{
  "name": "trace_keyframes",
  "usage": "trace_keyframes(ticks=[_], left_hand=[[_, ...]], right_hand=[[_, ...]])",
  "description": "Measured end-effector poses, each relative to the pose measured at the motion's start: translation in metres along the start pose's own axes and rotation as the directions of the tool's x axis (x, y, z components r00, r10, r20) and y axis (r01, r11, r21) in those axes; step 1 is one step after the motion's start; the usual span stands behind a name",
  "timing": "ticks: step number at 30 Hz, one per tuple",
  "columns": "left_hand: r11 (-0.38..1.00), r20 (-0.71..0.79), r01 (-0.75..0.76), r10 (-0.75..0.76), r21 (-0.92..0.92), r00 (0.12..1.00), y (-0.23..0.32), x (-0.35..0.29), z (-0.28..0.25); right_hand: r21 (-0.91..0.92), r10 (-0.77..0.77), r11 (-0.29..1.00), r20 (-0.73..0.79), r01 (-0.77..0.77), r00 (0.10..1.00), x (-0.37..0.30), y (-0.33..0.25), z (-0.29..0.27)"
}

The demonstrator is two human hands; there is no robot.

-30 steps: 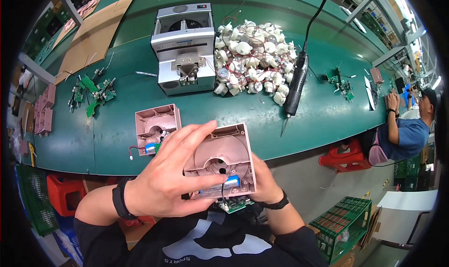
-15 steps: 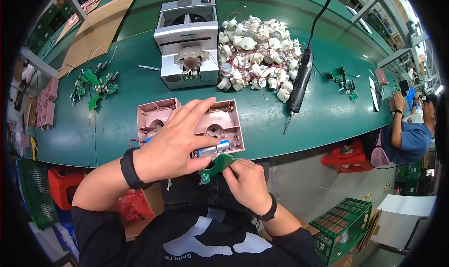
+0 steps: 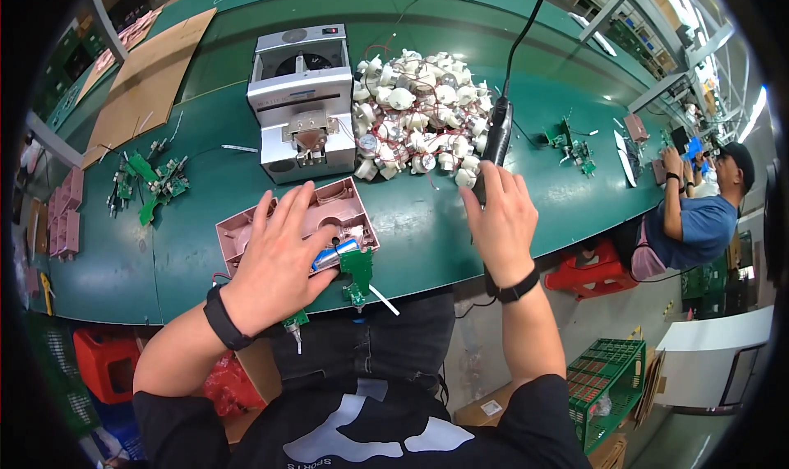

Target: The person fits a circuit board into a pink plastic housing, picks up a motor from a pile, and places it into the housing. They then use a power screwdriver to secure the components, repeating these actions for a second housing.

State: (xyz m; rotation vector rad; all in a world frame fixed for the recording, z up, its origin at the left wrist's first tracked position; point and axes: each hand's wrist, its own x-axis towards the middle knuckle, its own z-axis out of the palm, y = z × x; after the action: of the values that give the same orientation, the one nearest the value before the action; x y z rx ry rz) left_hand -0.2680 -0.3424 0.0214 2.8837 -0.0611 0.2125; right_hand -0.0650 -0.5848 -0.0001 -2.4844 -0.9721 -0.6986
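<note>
A pink plastic housing [image 3: 234, 227] lies at the table's near edge, its compartments facing up. My left hand [image 3: 279, 251] lies across it with fingers spread and the thumb beside a blue and silver battery cell [image 3: 333, 256]. A green circuit board [image 3: 357, 269] hangs over the housing's near side, next to a white strip [image 3: 384, 300]. Part of another green board [image 3: 294, 319] shows below my left hand. My right hand [image 3: 505, 222] is over the lower part of a black electric screwdriver [image 3: 498, 132], fingers extended and thumb apart; its tip is hidden.
A grey-white machine [image 3: 306, 103] stands behind the housing, with a heap of white motor units [image 3: 423, 115] beside it. Loose circuit boards [image 3: 152, 177] lie at the left, and more boards [image 3: 571, 148] at the right. A co-worker [image 3: 699, 214] sits at the far right.
My right hand has let go of the green circuit board and moved right to the screwdriver. The board now hangs at the housing's edge. My left hand remains on the housing; the whole view has shifted.
</note>
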Motion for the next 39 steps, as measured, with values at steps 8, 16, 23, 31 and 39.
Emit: trace_keyframes(ticks=[8, 16, 23, 31, 39], left_hand=[[0.974, -0.141, 0.212, -0.222, -0.081, 0.965, 0.006, -0.050, -0.032], [0.994, -0.196, 0.098, -0.106, -0.051, 0.975, 0.012, -0.051, -0.005], [0.984, -0.244, 0.176, -0.177, -0.028, 0.953, 0.016, -0.039, 0.007], [0.992, -0.242, 0.080, -0.102, -0.095, 0.965, 0.003, -0.038, 0.018], [0.512, -0.225, -0.093, -0.201, -0.854, 0.953, 0.046, -0.064, -0.026]], right_hand=[[-0.232, -0.086, 0.957, 0.345, 0.174, 0.935, 0.027, 0.011, 0.029], [0.129, -0.067, 0.991, 0.358, 0.022, 0.931, -0.010, -0.018, 0.014], [0.485, 0.057, 0.804, 0.516, -0.346, 0.855, 0.007, -0.003, -0.005], [0.877, 0.160, 0.395, 0.229, -0.275, 0.960, 0.049, -0.022, -0.045], [0.961, -0.161, 0.235, 0.188, -0.148, 0.969, -0.016, -0.064, -0.039]])
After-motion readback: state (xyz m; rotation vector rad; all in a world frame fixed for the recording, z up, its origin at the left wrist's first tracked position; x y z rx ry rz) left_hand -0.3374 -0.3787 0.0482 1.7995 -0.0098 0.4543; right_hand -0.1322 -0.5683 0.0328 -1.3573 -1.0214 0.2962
